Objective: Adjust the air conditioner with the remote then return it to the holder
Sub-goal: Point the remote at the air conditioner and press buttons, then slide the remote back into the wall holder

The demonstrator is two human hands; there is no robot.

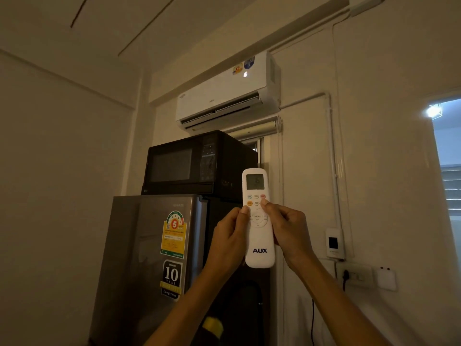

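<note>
remote [259, 236]: white handset marked "aux", held upright in front of the viewer, display end up, just below the air conditioner in the view.
left hand [228, 242]: closed around the remote's left edge, thumb tip resting on the face beside the round menu pad.
right hand [290, 232]: closed around the remote's right edge, thumb tip lying on the button row just above the menu pad.
air conditioner [224, 93]: white wall unit mounted high under the ceiling, louvre at its underside standing open, two stickers on its front.
holder [335, 243]: small white bracket on the wall to the right of the remote, well apart from it, nothing in it.
microwave [189, 166]: black, stacked on top of the fridge.
fridge [147, 245]: grey, with energy and warranty stickers on the door.
wall socket [354, 274]: below the holder, a black plug seated in it.
</note>
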